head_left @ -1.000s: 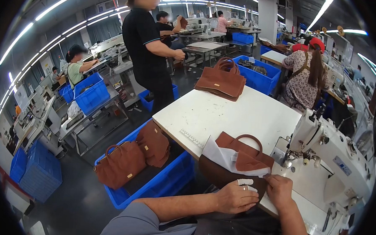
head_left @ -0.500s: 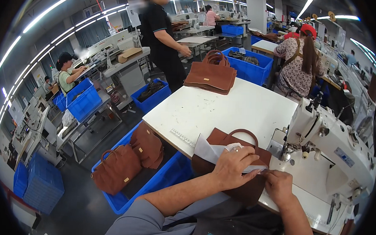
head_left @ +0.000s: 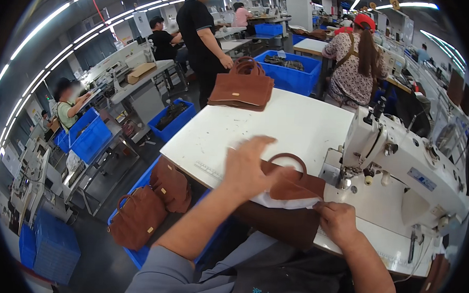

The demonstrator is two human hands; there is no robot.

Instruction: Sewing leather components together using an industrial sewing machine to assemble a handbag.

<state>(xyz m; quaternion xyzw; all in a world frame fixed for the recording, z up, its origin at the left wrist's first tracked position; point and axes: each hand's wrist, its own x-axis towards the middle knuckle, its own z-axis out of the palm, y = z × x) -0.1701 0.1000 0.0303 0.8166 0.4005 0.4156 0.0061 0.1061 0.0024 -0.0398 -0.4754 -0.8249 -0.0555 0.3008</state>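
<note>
A brown handbag piece (head_left: 283, 227) lies over the front edge of the white table beside the sewing machine, its curved handle (head_left: 292, 156) standing up at the back. White lining (head_left: 282, 202) shows along its fold. My right hand (head_left: 339, 223) pinches the lining and edge at the piece's right corner. Smeared a little by motion, my left hand (head_left: 248, 170) is raised over the left part of the piece, fingers spread, holding nothing. The sewing machine (head_left: 409, 164) stands to the right, its needle area just behind my right hand.
Finished-looking brown handbags (head_left: 242, 89) are stacked at the table's far end. A blue crate (head_left: 133, 254) at my left holds more brown bags (head_left: 138, 218). A person in black (head_left: 197, 40) stands beyond the table; another sits at the far right (head_left: 356, 63).
My left hand has let go of the piece, lifting up and left with fingers opening. The white lining flap has folded down, baring brown material. My right hand still grips the corner.
</note>
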